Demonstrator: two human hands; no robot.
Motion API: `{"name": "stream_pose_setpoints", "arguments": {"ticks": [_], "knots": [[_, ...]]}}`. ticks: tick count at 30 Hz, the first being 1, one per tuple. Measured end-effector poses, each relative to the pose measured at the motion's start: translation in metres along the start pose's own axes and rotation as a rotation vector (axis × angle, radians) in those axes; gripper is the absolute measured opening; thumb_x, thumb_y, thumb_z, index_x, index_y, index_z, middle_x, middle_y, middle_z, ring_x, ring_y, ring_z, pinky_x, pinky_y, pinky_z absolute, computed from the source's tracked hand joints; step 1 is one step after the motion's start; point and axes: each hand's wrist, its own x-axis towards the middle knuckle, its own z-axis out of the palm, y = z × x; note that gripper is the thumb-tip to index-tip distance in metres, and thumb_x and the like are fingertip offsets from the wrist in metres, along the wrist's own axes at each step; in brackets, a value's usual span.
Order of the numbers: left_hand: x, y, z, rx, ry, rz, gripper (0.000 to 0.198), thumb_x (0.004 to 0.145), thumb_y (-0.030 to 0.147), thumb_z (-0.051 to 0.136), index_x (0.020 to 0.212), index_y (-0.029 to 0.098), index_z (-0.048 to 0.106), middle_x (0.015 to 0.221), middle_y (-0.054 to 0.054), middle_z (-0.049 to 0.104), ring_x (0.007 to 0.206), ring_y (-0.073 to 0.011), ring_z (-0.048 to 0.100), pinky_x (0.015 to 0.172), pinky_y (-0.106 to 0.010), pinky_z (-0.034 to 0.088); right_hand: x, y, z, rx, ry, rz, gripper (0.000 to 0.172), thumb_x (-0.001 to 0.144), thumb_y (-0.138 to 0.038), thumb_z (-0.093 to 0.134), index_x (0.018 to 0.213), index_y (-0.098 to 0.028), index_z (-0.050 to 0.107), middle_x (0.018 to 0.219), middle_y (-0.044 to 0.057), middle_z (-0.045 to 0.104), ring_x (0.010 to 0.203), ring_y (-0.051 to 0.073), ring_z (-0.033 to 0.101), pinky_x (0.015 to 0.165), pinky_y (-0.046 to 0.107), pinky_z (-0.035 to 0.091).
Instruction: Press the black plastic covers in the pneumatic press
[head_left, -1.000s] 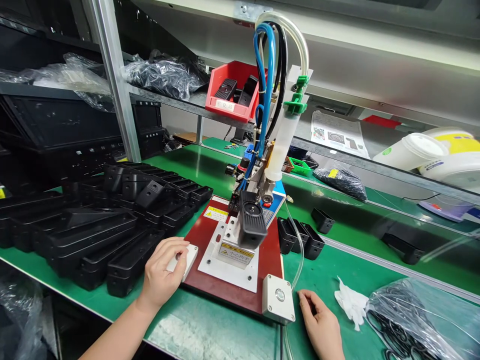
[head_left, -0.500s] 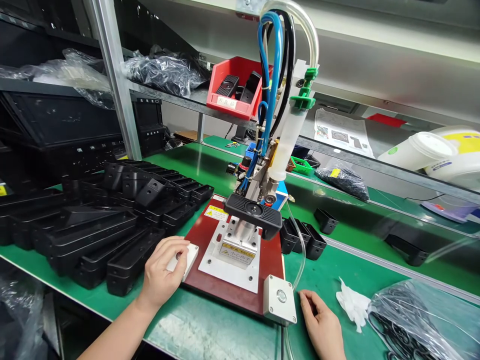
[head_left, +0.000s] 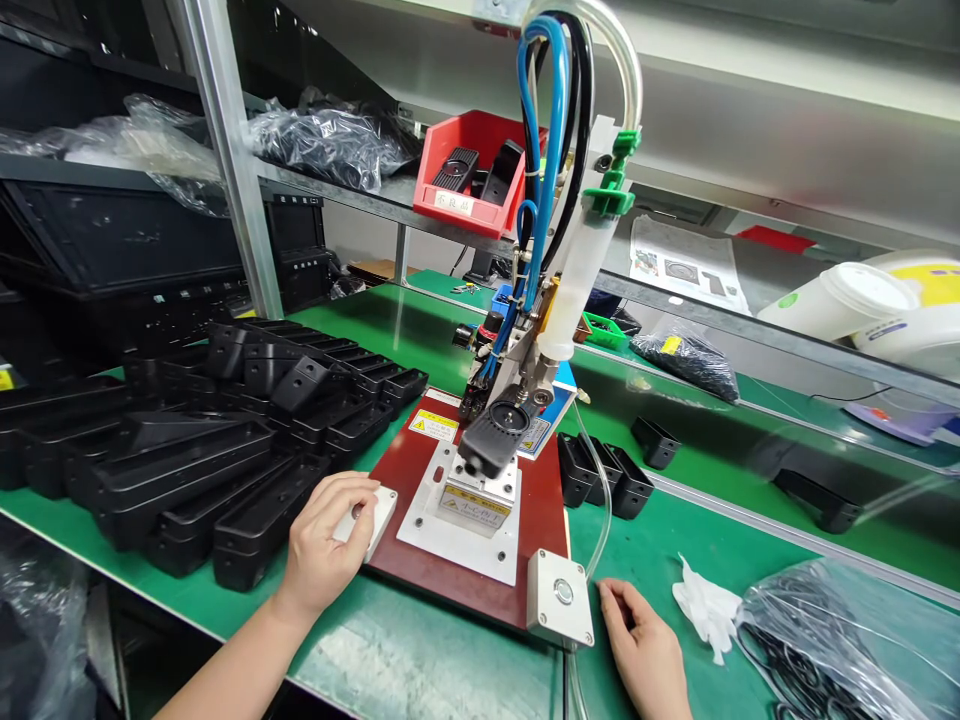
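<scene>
A small dispensing machine stands on a dark red base plate [head_left: 420, 575]. A black ribbed part [head_left: 495, 432] sits on its metal fixture, under a white syringe [head_left: 574, 285] fed by blue and black hoses. My left hand [head_left: 324, 545] rests curled over the white button box [head_left: 379, 515] at the plate's left corner. My right hand [head_left: 646, 655] lies on the green bench, fingers loosely bent, just right of the second white button box [head_left: 559, 598]; it holds nothing that I can see.
Rows of black plastic housings [head_left: 195, 450] fill the bench to the left. A few black parts [head_left: 604, 475] lie right of the machine. A white wipe [head_left: 705, 608] and a clear bag of black rings [head_left: 840, 640] sit at the right. A red bin [head_left: 465, 175] stands on the shelf.
The black part on the fixture has been turning: end-on, then broadside, now angled toward me. Both hands have stayed where they were.
</scene>
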Motion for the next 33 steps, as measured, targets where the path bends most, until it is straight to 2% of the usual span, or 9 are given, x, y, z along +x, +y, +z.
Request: {"name": "stream_pose_setpoints", "arguments": {"ticks": [4, 13, 22, 33], "knots": [[0.0, 0.0002, -0.0003, 0.002, 0.005, -0.003, 0.013, 0.085, 0.011, 0.055, 0.083, 0.019, 0.065, 0.089, -0.006, 0.069, 0.093, -0.021, 0.064, 0.085, -0.037, 0.053, 0.0001, 0.0003, 0.0005, 0.0, 0.022, -0.029, 0.052, 0.076, -0.068, 0.044, 0.083, -0.023, 0.07, 0.065, 0.002, 0.066, 0.051, 0.019, 0.056, 0.054, 0.029, 0.047], [-0.001, 0.0002, -0.0009, 0.007, -0.007, 0.022, 0.014, 0.086, 0.008, 0.054, 0.088, 0.018, 0.063, 0.09, -0.007, 0.068, 0.095, -0.0203, 0.062, 0.086, -0.037, 0.052, 0.0016, 0.0033, 0.0009, -0.015, -0.031, 0.032, 0.055, 0.075, -0.07, 0.042, 0.088, -0.024, 0.07, 0.071, 0.001, 0.067, 0.056, 0.019, 0.056, 0.059, 0.03, 0.046], [0.0005, 0.0005, -0.0007, -0.003, -0.017, 0.016, 0.014, 0.085, 0.007, 0.055, 0.087, 0.018, 0.062, 0.091, -0.006, 0.067, 0.095, -0.0204, 0.062, 0.086, -0.036, 0.052, 0.0023, 0.0019, -0.0001, -0.032, -0.038, 0.038, 0.053, 0.075, -0.069, 0.042, 0.086, -0.025, 0.07, 0.07, 0.001, 0.067, 0.051, 0.018, 0.053, 0.057, 0.03, 0.045], [0.0005, -0.0003, -0.0009, -0.013, -0.027, 0.016, 0.016, 0.085, 0.004, 0.055, 0.089, 0.018, 0.062, 0.091, -0.006, 0.066, 0.096, -0.0195, 0.061, 0.087, -0.036, 0.051, 0.0034, -0.0004, -0.0005, -0.03, -0.065, 0.072, 0.056, 0.074, -0.071, 0.041, 0.089, -0.024, 0.068, 0.072, 0.001, 0.067, 0.059, 0.02, 0.058, 0.061, 0.03, 0.046]]}}
